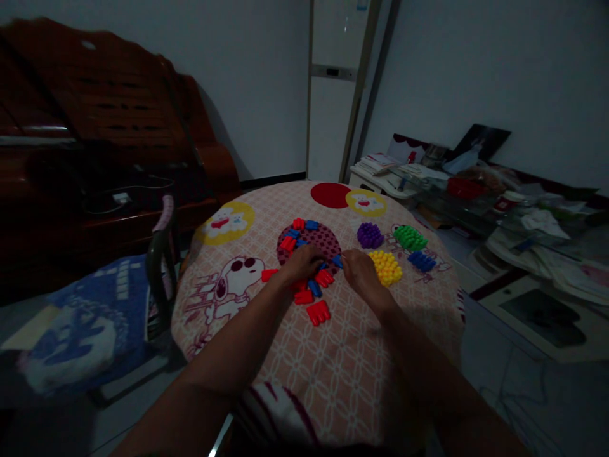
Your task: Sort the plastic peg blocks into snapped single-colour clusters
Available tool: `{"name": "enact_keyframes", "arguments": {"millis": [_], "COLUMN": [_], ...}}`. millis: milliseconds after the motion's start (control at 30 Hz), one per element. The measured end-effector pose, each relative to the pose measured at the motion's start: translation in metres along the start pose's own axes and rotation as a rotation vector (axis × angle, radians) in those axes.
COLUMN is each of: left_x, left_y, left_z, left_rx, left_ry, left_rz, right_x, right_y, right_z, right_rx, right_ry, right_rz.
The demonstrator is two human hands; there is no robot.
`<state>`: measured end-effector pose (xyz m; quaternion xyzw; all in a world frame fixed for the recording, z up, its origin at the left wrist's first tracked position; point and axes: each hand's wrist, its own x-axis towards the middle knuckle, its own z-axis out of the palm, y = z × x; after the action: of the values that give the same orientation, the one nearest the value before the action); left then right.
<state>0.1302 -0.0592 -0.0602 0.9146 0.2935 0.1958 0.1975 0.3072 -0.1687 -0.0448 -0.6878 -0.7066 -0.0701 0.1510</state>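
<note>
Over the heap in the middle of the table, my left hand (304, 261) is closed with its fingers curled down. What it grips is hidden, though a bit of blue shows under its fingertips. My right hand (359, 270) pinches a small blue plastic building block (337, 261) a short way to the right. Around my left hand lie red blocks, one nearest me (318, 312) and another at the left (269, 275). A blue block (314, 288) rests among them. Farther back, a red block (299, 223) touches a blue one (312, 225).
To the right sit clusters of purple (370, 235), yellow (386, 268), green (410, 237) and blue (422, 261) blocks. A patterned cloth (328, 362) covers the round table. A chair (164, 273) stands left, a wooden sofa (118, 114) behind it, and a cluttered cabinet (533, 311) right.
</note>
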Motion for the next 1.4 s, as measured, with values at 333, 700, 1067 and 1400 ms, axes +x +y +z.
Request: {"name": "enact_keyframes", "arguments": {"millis": [333,700,1067,1400], "left_x": [-0.002,-0.004,-0.003,-0.004], "left_y": [-0.006,0.001,0.001,0.006], "left_z": [-0.003,-0.007,-0.005,-0.009], "left_rx": [0.023,-0.160,-0.248,-0.265], "left_ry": [-0.087,-0.104,-0.054,-0.052], "left_rz": [0.038,-0.004,-0.014,-0.045], "right_x": [0.001,-0.010,-0.046,-0.039], "right_y": [-0.011,0.041,0.178,0.172], "right_z": [0.022,-0.039,-0.058,-0.046], "right_rx": [0.006,0.465,0.058,-0.136], "right_ry": [-0.079,0.513,0.346,0.133], "right_rz": [0.158,0.182,0.350,0.332]}}
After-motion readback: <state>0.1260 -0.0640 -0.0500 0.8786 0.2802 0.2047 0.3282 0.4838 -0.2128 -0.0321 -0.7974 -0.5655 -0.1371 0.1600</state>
